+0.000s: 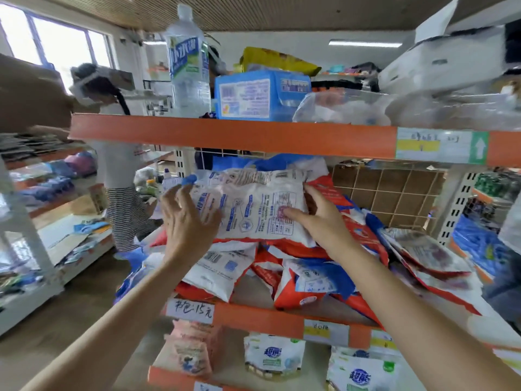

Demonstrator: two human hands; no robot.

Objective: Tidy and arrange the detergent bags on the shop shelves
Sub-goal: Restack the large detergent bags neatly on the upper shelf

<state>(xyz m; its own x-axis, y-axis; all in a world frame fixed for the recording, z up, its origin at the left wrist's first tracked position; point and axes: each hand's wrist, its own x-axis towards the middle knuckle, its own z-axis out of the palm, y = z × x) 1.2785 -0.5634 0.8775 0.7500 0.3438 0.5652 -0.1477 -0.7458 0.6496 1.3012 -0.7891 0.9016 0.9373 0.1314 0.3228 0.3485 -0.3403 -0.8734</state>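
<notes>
A white detergent bag [251, 204] with blue print lies on top of a messy heap of red, white and blue detergent bags [304, 280] on the middle shelf [259, 317]. My left hand [187, 221] rests against the bag's left end with fingers spread and fairly straight. My right hand [315, 218] lies on the bag's right end, thumb across its face, fingers reaching round the far edge. Several more red and white bags [423, 255] slump to the right on the same shelf.
The orange upper shelf edge [231, 135] is close above the bag; it carries a big water bottle [187, 60], a blue pack [253, 94] and plastic-wrapped goods. A wire grid back panel [394, 193] stands behind. Another person [118, 170] stands at left. Green-white pouches [273, 356] fill the lower shelf.
</notes>
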